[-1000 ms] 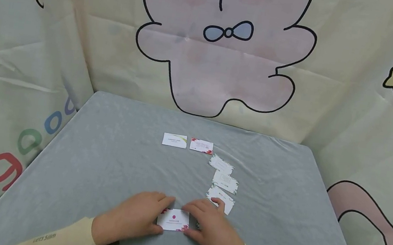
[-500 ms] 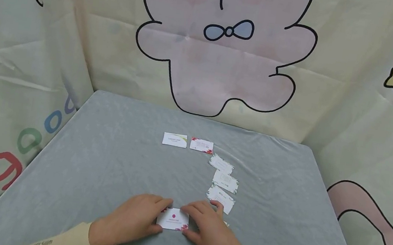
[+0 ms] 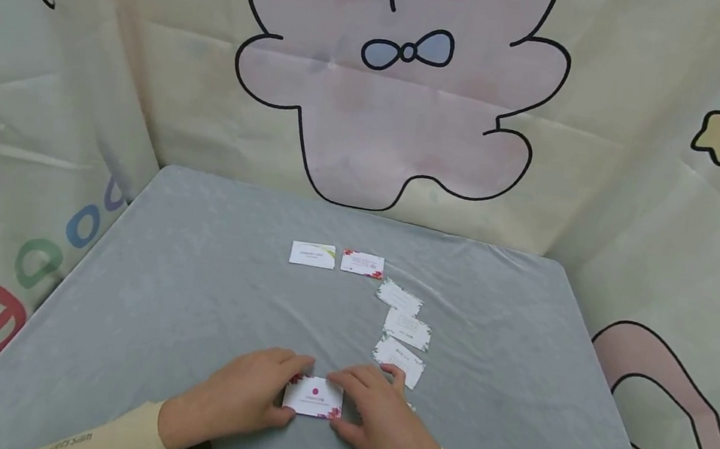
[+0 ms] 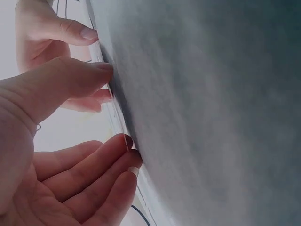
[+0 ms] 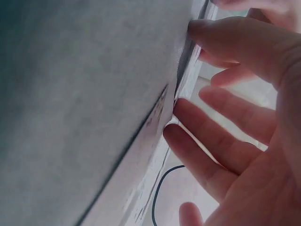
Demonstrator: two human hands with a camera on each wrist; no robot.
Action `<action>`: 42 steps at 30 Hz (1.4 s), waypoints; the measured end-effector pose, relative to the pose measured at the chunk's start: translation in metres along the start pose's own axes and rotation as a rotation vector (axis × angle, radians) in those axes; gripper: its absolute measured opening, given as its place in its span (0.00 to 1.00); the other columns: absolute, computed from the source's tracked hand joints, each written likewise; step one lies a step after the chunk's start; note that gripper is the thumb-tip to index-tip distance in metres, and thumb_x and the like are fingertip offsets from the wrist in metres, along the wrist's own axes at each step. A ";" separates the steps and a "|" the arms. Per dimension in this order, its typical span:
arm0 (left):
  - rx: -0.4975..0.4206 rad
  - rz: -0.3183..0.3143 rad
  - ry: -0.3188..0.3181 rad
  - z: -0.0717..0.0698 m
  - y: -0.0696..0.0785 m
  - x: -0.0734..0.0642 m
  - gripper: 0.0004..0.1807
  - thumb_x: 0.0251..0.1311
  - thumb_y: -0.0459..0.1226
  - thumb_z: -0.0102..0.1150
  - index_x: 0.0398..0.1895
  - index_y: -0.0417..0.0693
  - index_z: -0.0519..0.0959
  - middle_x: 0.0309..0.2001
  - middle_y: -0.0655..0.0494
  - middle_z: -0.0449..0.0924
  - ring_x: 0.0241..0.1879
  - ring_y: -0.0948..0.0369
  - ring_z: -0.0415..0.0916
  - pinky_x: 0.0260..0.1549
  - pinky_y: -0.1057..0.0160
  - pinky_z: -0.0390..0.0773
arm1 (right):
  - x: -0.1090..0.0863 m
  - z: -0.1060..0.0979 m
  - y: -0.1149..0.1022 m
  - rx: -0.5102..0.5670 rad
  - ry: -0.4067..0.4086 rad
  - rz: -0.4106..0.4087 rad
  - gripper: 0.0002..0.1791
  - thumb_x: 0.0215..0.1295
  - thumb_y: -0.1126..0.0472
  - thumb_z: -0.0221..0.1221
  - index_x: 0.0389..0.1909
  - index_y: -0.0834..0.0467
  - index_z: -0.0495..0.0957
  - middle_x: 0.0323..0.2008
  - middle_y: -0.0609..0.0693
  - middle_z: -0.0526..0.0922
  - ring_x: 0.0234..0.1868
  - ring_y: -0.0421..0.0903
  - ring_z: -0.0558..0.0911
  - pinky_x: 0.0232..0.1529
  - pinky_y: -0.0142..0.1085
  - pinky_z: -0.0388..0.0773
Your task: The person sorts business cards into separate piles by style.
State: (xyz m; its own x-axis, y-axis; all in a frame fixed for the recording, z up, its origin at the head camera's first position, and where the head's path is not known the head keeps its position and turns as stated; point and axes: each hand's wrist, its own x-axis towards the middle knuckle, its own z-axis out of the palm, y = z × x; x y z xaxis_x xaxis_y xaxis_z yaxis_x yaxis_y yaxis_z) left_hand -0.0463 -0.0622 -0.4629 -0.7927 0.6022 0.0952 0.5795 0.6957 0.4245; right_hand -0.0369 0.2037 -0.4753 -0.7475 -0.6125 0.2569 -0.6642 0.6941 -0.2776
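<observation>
On the grey cloth (image 3: 200, 294), near the front: one card with red flowers (image 3: 313, 400), between left hand (image 3: 233, 394) and right hand (image 3: 393, 425) — each pinching one end by its corners. Farther back: one yellow-cornered card (image 3: 312, 255), one second red-flowered card (image 3: 362, 263), three leaf-edged cards (image 3: 407, 329) strung toward the right hand.

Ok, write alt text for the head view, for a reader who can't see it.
A person's left hand and right hand hold a white card with red-patterned corners from either end, on a grey tabletop. Farther off, other cards lie in a bent line. Behind, a pale pink cartoon animal decorates the backdrop.
</observation>
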 end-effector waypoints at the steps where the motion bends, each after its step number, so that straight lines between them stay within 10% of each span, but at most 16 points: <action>1: -0.005 -0.004 0.000 0.000 -0.001 0.001 0.33 0.55 0.41 0.80 0.65 0.43 0.81 0.48 0.60 0.86 0.44 0.67 0.79 0.47 0.60 0.85 | 0.001 0.000 0.001 -0.007 0.007 -0.004 0.32 0.54 0.55 0.82 0.61 0.50 0.84 0.53 0.41 0.85 0.57 0.39 0.83 0.61 0.59 0.66; 11: 0.016 0.007 0.018 -0.006 -0.014 0.027 0.35 0.60 0.43 0.79 0.70 0.42 0.79 0.52 0.56 0.87 0.50 0.62 0.82 0.54 0.56 0.86 | 0.023 -0.011 0.025 -0.025 0.045 -0.004 0.33 0.52 0.56 0.83 0.61 0.51 0.84 0.51 0.43 0.87 0.55 0.42 0.84 0.60 0.56 0.67; 30: 0.164 -0.042 -0.005 -0.029 -0.079 0.191 0.29 0.66 0.40 0.71 0.70 0.44 0.79 0.59 0.50 0.86 0.59 0.52 0.83 0.65 0.50 0.81 | 0.137 -0.019 0.139 0.045 -0.093 0.293 0.32 0.70 0.56 0.73 0.72 0.55 0.77 0.67 0.54 0.83 0.69 0.53 0.82 0.58 0.57 0.67; 42: 0.124 -0.109 -0.060 -0.024 -0.091 0.220 0.30 0.71 0.42 0.69 0.73 0.45 0.77 0.65 0.49 0.84 0.61 0.53 0.82 0.67 0.50 0.80 | 0.153 -0.017 0.162 0.119 -0.122 0.408 0.32 0.74 0.57 0.69 0.77 0.51 0.74 0.71 0.53 0.80 0.74 0.53 0.77 0.65 0.59 0.66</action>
State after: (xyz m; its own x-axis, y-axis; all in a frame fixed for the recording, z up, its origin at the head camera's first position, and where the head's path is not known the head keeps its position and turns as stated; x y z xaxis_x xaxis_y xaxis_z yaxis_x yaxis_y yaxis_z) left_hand -0.2784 -0.0023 -0.4590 -0.8413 0.5406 -0.0008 0.5128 0.7986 0.3151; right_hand -0.2592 0.2289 -0.4655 -0.9396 -0.3423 -0.0052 -0.3052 0.8444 -0.4403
